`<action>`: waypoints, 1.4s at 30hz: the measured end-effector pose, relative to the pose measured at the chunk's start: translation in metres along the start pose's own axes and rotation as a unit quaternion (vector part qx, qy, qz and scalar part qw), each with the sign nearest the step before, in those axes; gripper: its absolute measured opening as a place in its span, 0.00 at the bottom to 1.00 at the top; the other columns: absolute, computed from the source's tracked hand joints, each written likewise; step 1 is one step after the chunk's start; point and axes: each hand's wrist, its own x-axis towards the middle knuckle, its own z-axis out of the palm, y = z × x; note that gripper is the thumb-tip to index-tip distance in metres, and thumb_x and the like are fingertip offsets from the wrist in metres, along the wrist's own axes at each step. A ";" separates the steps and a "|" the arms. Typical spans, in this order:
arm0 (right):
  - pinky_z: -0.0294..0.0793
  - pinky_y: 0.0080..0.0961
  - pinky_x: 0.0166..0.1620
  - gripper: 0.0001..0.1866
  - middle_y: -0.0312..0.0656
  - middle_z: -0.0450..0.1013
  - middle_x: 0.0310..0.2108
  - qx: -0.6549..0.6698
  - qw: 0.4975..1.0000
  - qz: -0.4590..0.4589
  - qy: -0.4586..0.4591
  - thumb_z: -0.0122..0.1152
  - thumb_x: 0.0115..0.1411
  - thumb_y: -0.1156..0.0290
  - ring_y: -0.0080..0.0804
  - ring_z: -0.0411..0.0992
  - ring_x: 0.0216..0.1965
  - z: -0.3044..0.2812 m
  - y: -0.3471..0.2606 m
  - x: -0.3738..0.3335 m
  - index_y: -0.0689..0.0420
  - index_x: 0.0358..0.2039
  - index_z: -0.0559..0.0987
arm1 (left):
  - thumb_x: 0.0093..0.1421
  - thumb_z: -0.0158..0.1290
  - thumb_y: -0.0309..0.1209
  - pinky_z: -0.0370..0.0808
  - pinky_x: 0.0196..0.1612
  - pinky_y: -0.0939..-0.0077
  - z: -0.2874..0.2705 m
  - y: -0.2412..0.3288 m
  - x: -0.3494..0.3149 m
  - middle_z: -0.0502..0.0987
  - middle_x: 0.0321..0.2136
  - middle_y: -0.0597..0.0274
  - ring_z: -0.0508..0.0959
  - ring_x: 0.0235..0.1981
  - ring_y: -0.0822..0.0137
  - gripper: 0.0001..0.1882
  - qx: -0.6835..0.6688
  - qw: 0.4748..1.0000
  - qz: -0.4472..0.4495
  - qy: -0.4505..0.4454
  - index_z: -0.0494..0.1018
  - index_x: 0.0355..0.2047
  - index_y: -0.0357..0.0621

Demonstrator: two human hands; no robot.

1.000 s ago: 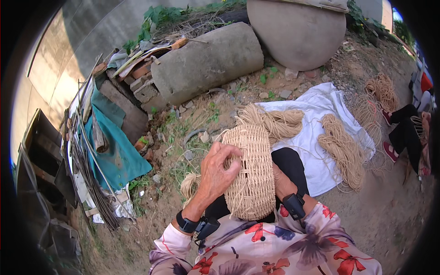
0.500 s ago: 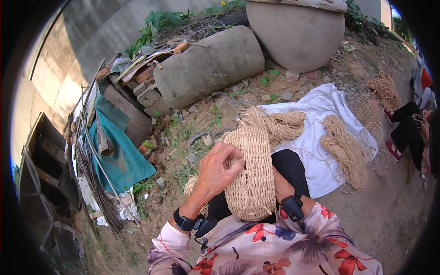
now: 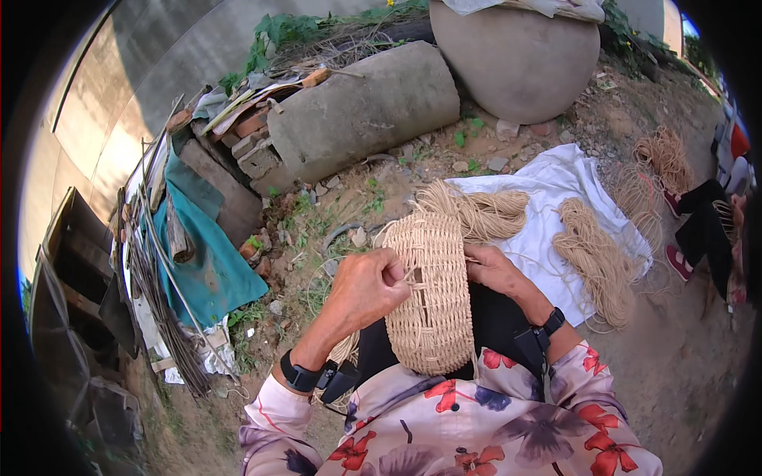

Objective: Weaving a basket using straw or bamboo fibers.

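Pinching with the left hand, thumb and curled fingers drawn together, seemingly grasping a thin tan fibre strand at the left-middle of a straw-coloured, rounded oblong woven fibre piece. Resting the right hand at the piece's right edge, hiding the fingertips there; not showing whether gripping or only touching, so cannot tell. Holding the woven piece upright in front of the body, over black-trousered legs.

Looking well along on the visible face: showing tight rows across most of it, rounding over at the near end. Probably leaving the middle to deal with: showing a narrow dark lengthwise slit, with loose strand ends poking out near it. Not showing the inside or back, so not judging those.

Keeping plenty of cord nearby: laying out a long tan twisted hank and a thick tan bundled hank on a rumpled white cloth
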 end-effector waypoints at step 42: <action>0.72 0.34 0.30 0.04 0.46 0.73 0.25 -0.288 0.924 -0.157 0.195 0.59 0.51 0.77 0.46 0.73 0.27 0.067 -0.119 -0.061 0.61 0.29 0.76 | 0.52 0.55 0.23 0.62 0.23 0.83 0.072 -0.028 -0.046 0.67 0.22 0.70 0.65 0.19 0.79 0.08 -0.243 0.959 0.071 0.127 0.74 0.34 0.39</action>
